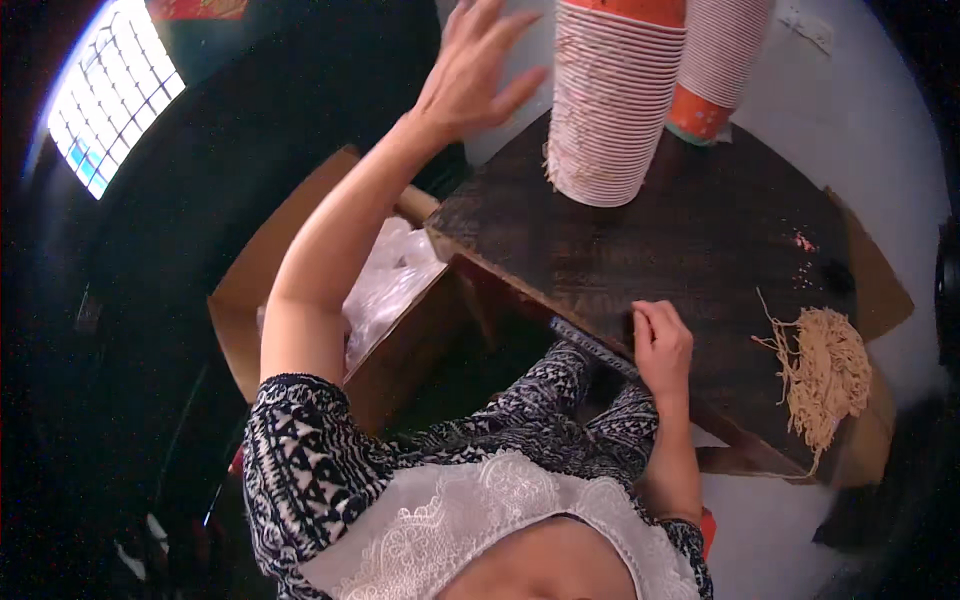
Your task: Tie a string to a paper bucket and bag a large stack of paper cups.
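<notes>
My left hand (480,75) is raised at the far side of the table with its fingers spread and nothing in them. It is beside a tall stack of nested paper cups (605,110), white-rimmed with an orange wall at the top, and does not appear to touch it. Bits of beige string stick out along the stack's rims. My right hand (663,345) rests at the table's near edge with curled fingers; whatever they hold, if anything, is hidden. To its right lies a loose bundle of beige strings (828,375).
A second cup stack (715,70) with an orange base stands behind the first. Small pink bits (803,242) lie on the dark table (700,240). An open cardboard box (275,245) with clear plastic bags (400,270) sits left of the table. Brown cardboard (880,270) borders the right side.
</notes>
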